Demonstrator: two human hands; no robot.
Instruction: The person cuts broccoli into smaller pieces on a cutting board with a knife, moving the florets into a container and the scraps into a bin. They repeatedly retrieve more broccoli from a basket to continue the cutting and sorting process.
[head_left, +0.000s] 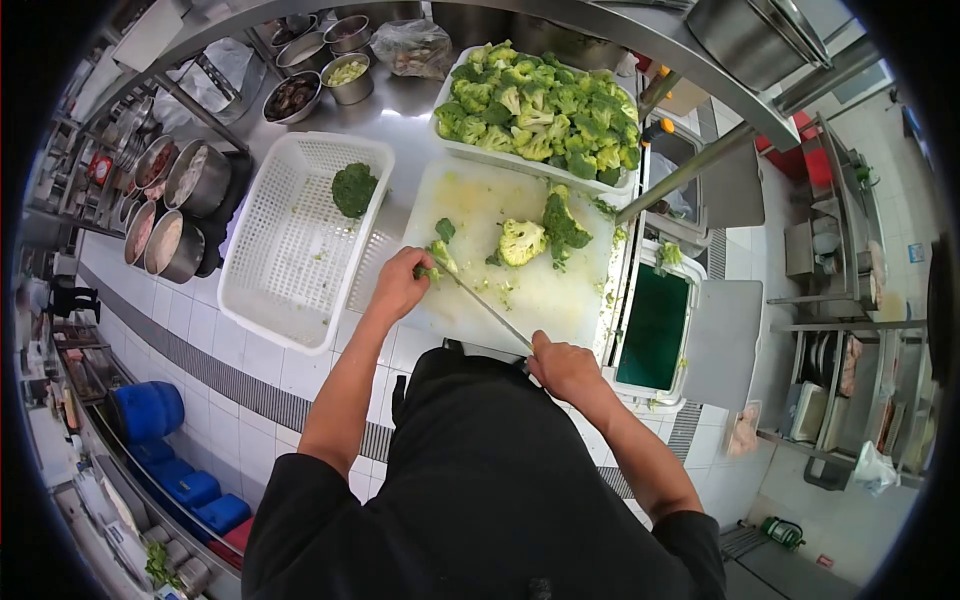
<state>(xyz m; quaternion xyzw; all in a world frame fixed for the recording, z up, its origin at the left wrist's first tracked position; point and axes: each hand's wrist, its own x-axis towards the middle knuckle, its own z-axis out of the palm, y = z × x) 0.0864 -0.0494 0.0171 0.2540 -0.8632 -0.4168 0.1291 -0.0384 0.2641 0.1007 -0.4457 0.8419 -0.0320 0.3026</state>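
Note:
A white cutting board [480,200] lies in front of me. My right hand [566,366] is closed round the handle of a knife [492,312], whose blade points up and left across the board. At the board's left edge, my left hand [402,284] is closed on a small broccoli floret [443,256], with the blade tip close to its stem. Two larger broccoli pieces, a cut head [521,242] showing its pale inside and a darker green piece [565,222], rest on the board. Small green crumbs lie scattered around them.
A white basket [243,240] with one broccoli head [354,190] stands at left. Behind the board is a tub [480,147] heaped with florets. A green-lined bin [655,330] stands at right; a metal post [690,170] rises beside the board. Metal bowls [292,98] stand at back left.

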